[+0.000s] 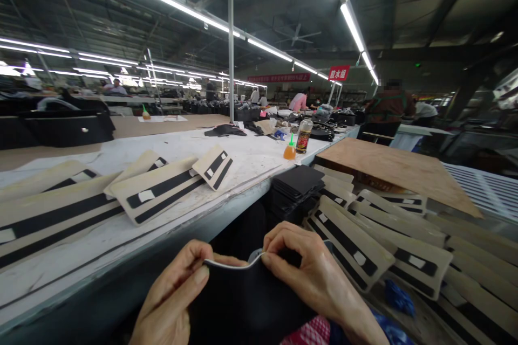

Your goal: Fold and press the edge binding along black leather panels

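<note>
Between my hands a black sheet (243, 302) with a pale edge hangs down, its top edge bent into a curve. My left hand (178, 291) grips that edge on the left, thumb in front and fingers behind. On the right, my right hand (303, 264) pinches the same edge between thumb and fingertips. A small greyish piece (256, 254) shows behind the edge near my right fingertips; I cannot make out what it is. The sheet's lower part fades into the dark over my lap.
Beige panels with black strips (157, 194) lie on the white-covered table (259, 145) at left; more beige panels (352, 248) are piled at right. A stack of black sheets (297, 183) stands by the table edge. Beyond are an orange glue bottle (290, 151), a dark-labelled bottle (304, 137) and several people.
</note>
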`<state>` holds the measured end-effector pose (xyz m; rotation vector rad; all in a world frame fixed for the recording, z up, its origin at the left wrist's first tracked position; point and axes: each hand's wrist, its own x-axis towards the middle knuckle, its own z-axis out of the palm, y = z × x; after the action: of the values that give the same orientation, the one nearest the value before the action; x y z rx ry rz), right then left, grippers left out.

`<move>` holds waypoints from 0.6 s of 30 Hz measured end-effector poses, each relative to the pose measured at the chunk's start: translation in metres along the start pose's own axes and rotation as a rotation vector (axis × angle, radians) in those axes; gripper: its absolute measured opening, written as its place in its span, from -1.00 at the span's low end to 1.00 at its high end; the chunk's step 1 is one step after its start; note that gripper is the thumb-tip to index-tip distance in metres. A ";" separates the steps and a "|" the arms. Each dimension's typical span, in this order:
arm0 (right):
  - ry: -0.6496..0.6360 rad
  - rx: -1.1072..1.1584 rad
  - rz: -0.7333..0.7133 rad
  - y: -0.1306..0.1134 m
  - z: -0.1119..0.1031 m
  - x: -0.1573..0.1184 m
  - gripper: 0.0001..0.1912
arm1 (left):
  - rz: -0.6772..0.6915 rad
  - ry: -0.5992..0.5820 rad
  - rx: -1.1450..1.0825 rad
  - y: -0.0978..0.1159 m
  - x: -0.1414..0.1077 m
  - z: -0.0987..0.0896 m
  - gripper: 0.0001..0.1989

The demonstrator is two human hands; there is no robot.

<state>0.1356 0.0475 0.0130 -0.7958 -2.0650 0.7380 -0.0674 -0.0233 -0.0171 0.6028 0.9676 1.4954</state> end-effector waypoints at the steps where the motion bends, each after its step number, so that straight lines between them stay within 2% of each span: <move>1: -0.002 -0.008 -0.005 0.000 -0.001 0.001 -0.76 | 0.019 -0.008 0.013 0.000 0.003 -0.001 -0.65; 3: 0.006 -0.035 -0.029 0.000 -0.004 0.002 -0.76 | 0.064 -0.038 0.064 0.003 0.008 -0.004 -0.60; 5: 0.007 -0.077 -0.062 -0.001 -0.005 0.003 -0.76 | 0.092 -0.119 0.143 0.009 0.014 -0.006 -0.57; 8: -0.028 -0.168 -0.101 -0.002 -0.005 0.004 -0.78 | 0.167 -0.198 0.403 0.018 0.024 -0.008 -0.72; 10: -0.043 -0.234 -0.122 0.000 -0.004 0.005 -0.79 | 0.301 -0.201 0.660 0.021 0.030 -0.006 -0.79; 12: -0.042 -0.278 -0.145 0.002 -0.001 0.007 -0.81 | 0.490 -0.235 0.882 0.017 0.033 -0.004 -0.75; 14: -0.030 -0.290 -0.157 0.004 0.001 0.008 -0.81 | 0.688 -0.267 0.980 0.008 0.035 -0.001 -0.70; 16: -0.016 -0.284 -0.148 0.004 0.002 0.009 -0.81 | 0.817 -0.197 0.966 -0.001 0.034 0.001 -0.70; 18: -0.015 -0.259 -0.114 0.003 0.000 0.010 -0.80 | 0.877 -0.112 0.982 -0.009 0.033 0.003 -0.76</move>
<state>0.1311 0.0562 0.0153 -0.8067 -2.2273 0.4204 -0.0660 0.0088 -0.0285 1.9901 1.4273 1.6021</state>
